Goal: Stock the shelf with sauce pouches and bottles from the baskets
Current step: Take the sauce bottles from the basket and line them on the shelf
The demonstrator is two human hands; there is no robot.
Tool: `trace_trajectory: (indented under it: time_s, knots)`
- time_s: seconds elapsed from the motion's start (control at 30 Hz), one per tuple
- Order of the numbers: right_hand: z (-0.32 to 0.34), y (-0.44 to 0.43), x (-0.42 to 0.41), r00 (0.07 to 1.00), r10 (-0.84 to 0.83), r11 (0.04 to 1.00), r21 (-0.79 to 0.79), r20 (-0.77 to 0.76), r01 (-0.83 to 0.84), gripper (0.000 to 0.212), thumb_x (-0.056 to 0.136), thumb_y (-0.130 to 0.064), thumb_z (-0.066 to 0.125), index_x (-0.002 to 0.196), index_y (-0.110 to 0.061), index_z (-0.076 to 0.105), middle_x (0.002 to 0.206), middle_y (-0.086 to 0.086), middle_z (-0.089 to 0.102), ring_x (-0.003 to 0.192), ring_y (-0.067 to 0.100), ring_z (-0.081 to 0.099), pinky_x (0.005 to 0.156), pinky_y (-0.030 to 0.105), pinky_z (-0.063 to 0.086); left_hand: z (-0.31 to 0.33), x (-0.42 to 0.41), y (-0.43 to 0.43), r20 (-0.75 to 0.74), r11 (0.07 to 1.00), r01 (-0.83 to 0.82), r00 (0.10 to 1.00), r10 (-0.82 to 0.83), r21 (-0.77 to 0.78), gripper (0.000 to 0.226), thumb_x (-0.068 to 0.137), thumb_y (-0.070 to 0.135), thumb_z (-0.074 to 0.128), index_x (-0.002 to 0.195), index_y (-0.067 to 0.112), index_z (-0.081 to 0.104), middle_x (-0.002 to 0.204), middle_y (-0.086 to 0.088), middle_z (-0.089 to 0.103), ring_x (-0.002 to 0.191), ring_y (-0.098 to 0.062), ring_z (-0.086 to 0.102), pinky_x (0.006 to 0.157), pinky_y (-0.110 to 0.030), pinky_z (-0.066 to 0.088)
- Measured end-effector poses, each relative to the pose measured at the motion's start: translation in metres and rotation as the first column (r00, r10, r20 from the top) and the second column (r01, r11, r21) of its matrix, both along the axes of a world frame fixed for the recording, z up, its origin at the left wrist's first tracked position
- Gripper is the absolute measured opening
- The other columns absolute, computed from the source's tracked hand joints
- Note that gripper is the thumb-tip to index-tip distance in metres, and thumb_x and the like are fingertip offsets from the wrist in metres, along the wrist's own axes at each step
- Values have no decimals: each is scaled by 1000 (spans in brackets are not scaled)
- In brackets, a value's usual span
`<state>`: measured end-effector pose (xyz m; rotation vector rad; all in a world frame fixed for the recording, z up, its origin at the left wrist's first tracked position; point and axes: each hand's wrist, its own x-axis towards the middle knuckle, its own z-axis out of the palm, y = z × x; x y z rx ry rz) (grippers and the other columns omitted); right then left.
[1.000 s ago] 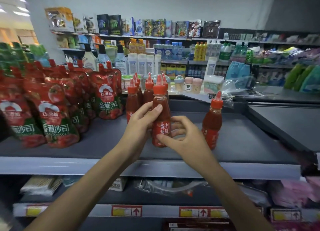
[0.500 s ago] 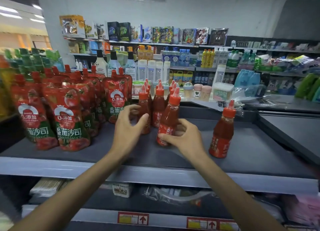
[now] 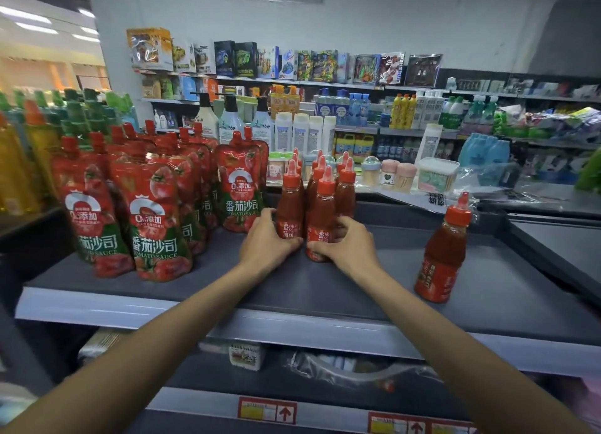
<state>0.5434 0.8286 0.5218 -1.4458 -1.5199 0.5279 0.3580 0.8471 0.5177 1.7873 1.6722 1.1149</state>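
Left hand (image 3: 268,243) is curled round the base of the front-left tomato sauce bottle (image 3: 290,202). Right hand (image 3: 349,246) is curled round the front-right tomato sauce bottle (image 3: 323,215), which touches its neighbour. Both bottles stand upright on the shelf (image 3: 227,290).

One stray bottle (image 3: 444,258) stands upright, well apart, outboard of the right hand. Judgement: the right hand is nearer for collecting it.

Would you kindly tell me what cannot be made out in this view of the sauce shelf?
- Baskets: outside the head view.
- Rear bottles: number unclear, hidden behind left front bottle and right front bottle.
- Left hand and right hand: fingers partly hidden behind the bottles they grip.
- Price tags: too small, one cut by the bottom edge.
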Motion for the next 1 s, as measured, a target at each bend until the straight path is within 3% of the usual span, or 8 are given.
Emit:
trace_trajectory:
  time_s: [0.27, 0.43, 0.6, 0.8, 1.0]
  knots:
    - [-4, 7, 1, 999, -1, 1000, -24, 34, 1, 65, 59, -34, 98, 115, -22, 67, 100, -5, 76, 91, 12, 73, 89, 36, 60, -5, -2, -1, -29, 1000, 15, 999, -14, 13, 64, 63, 57, 79, 115, 32, 51, 107, 11, 70, 104, -20, 69, 92, -48, 56]
    - [-12, 9, 5, 1000, 4, 999, -45, 15, -4, 50, 62, -27, 98, 96, -26, 62, 87, -7, 74, 84, 12, 74, 86, 40, 62, -5, -1, -4, -34, 999, 19, 999, -18, 29, 61, 63, 59, 75, 111, 30, 51, 107, 10, 71, 104, -20, 69, 93, -48, 55]
    - [-13, 15, 1, 999, -12, 1000, -18, 48, 13, 41, 60, -33, 97, 80, -28, 61, 83, -8, 76, 84, 12, 74, 84, 42, 62, -7, -1, -5, -50, 999, -4, 999, 6, 46, 58, 65, 57, 76, 107, 24, 52, 110, 3, 70, 105, -24, 68, 93, -50, 54]
    - [-16, 20, -1, 998, -28, 1000, -2, 63, 29, 46, 59, -35, 97, 85, -29, 60, 88, -7, 76, 85, 12, 74, 86, 41, 61, -9, 0, -5, -72, 998, -35, 997, 40, 58, 53, 74, 51, 82, 108, 24, 52, 113, 3, 70, 106, -24, 67, 92, -47, 54]
    - [-16, 17, -2, 998, -28, 1000, -5, 48, 28, 48, 63, -34, 97, 93, -29, 60, 88, -9, 74, 86, 11, 73, 87, 39, 62, -11, -2, -4, -11, 999, -21, 1000, 22, 43, 59, 62, 63, 78, 107, 31, 55, 109, 8, 73, 101, -18, 70, 91, -46, 57]
